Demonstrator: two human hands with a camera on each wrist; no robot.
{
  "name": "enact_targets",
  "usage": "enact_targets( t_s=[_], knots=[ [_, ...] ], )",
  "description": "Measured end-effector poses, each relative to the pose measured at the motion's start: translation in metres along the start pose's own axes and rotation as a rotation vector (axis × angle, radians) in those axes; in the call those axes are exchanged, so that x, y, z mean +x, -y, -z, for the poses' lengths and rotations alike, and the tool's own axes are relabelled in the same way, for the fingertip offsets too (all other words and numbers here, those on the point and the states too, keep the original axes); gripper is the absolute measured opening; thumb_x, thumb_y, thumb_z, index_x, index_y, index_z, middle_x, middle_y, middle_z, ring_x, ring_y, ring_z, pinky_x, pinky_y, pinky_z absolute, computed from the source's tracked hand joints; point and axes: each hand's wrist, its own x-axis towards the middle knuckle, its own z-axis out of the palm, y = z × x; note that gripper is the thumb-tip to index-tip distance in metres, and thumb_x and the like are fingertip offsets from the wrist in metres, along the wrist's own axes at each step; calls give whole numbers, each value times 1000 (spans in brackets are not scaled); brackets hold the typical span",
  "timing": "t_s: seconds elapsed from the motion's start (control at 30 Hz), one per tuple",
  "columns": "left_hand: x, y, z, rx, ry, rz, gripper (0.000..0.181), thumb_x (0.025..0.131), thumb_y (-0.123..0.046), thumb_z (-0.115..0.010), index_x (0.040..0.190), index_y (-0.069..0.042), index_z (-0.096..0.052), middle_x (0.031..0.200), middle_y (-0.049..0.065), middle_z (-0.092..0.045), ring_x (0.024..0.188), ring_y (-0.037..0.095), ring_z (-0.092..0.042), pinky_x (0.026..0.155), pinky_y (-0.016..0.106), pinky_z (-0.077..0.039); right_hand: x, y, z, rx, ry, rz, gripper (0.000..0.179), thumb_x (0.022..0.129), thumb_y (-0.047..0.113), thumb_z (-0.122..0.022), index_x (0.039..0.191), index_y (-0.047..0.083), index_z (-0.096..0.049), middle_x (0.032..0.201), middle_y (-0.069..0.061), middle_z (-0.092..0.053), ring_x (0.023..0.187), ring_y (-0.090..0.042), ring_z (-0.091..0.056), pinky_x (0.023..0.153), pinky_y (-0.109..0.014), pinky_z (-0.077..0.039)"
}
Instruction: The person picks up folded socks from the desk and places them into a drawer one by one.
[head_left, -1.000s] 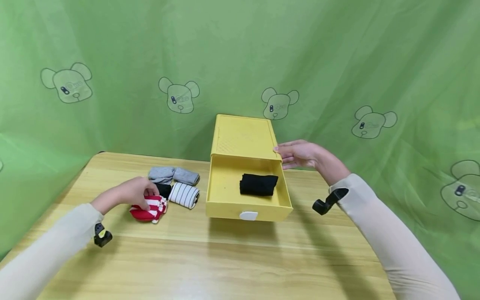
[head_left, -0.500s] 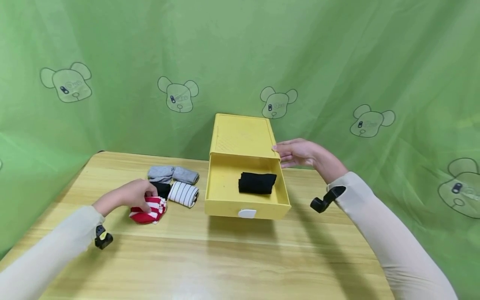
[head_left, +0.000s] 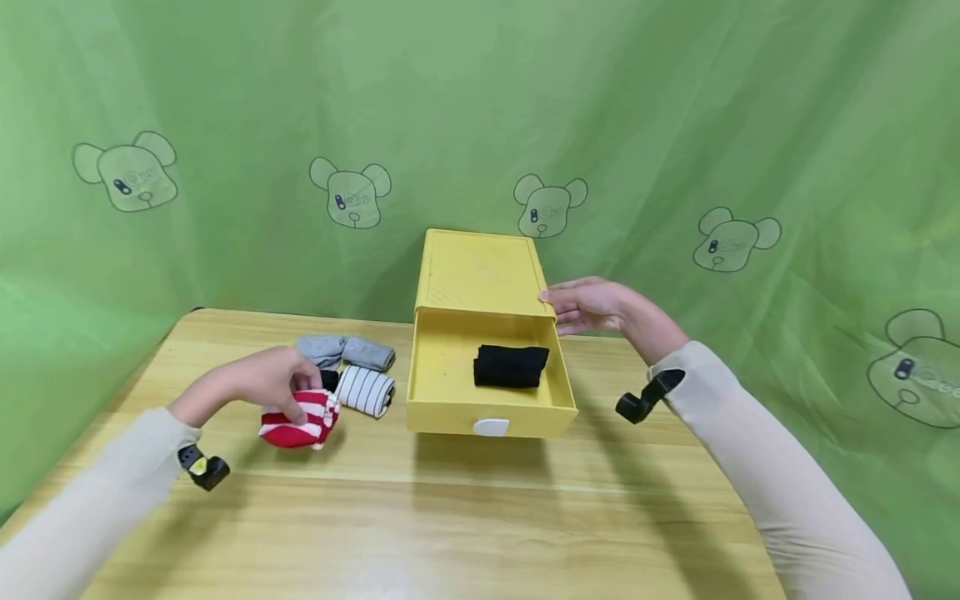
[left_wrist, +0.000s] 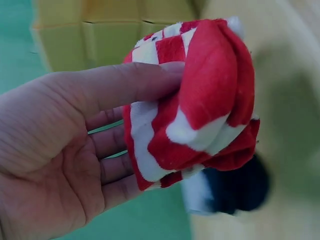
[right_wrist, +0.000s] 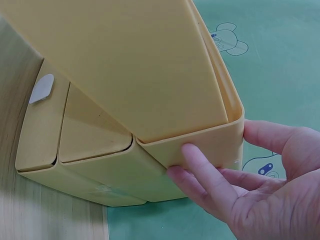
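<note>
My left hand point(head_left: 273, 379) pinches a folded bundle of red and white striped socks point(head_left: 300, 421) between thumb and fingers. In the left wrist view the striped socks point(left_wrist: 200, 100) are held up above the table. To the right, a yellow drawer unit point(head_left: 483, 271) stands with its top drawer point(head_left: 450, 417) pulled out. Inside that drawer lies a folded black cloth bundle point(head_left: 512, 367). My right hand point(head_left: 596, 306) rests against the unit's right side, its thumb at the top edge. In the right wrist view, nearly straight fingers point(right_wrist: 200, 165) touch the yellow side wall.
Behind the left hand, a white bundle with dark stripes point(head_left: 365, 391), two grey bundles point(head_left: 369, 353) and a partly hidden black one point(head_left: 329, 380) lie on the wooden table point(head_left: 337, 525). A green curtain point(head_left: 450, 108) hangs behind. Lower drawers point(right_wrist: 95, 130) show in the right wrist view.
My left hand has lifted the striped socks slightly off the table and moved a little right relative to the bundles. My right hand stays at the drawer unit; the head view has shifted slightly.
</note>
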Motion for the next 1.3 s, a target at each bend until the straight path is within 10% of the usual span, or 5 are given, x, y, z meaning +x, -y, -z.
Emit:
enact_targets(
  t_s=[0.4, 0.6, 0.73, 1.03, 1.3],
  knots=[
    [-9, -84, 83, -26, -158, -40, 31, 79, -22, -88, 104, -11, -75, 94, -1, -77, 84, 13, -71, 78, 30, -59, 0, -2, 1, 8, 4, 1, 75, 107, 25, -52, 161, -4, -8, 104, 0, -68, 96, -12, -69, 93, -29, -59],
    [9, -126, 106, 0, -218, -95, 28, 79, -18, -88, 103, -14, -74, 94, -2, -77, 84, 13, -71, 81, 31, -59, -1, -5, 6, -16, -7, -4, 74, 108, 26, -50, 161, -3, -7, 140, -20, -53, 104, -14, -65, 96, -29, -58],
    [27, -152, 108, -11, -263, -158, 26, 79, -15, -88, 102, -14, -75, 94, -2, -77, 85, 14, -71, 82, 32, -60, -1, -6, 8, -10, -9, -3, 73, 108, 25, -49, 161, -3, -7, 159, -28, -31, 112, -18, -59, 96, -28, -58],
    [69, -188, 94, 71, -279, -268, 24, 82, -18, -83, 102, -9, -75, 94, 2, -76, 85, 15, -69, 80, 30, -59, -1, -5, 8, 19, -14, -9, 74, 107, 24, -52, 161, -3, -9, 112, -4, -62, 96, -12, -68, 92, -28, -59],
    [95, -202, 79, 261, -130, -168, 11, 83, -19, -80, 91, -13, -77, 84, -1, -75, 81, 16, -66, 71, 27, -58, -1, -6, 8, 35, -14, 4, 71, 108, 21, -50, 160, -5, -10, 97, 1, -70, 91, -12, -70, 87, -27, -61]
  ],
)
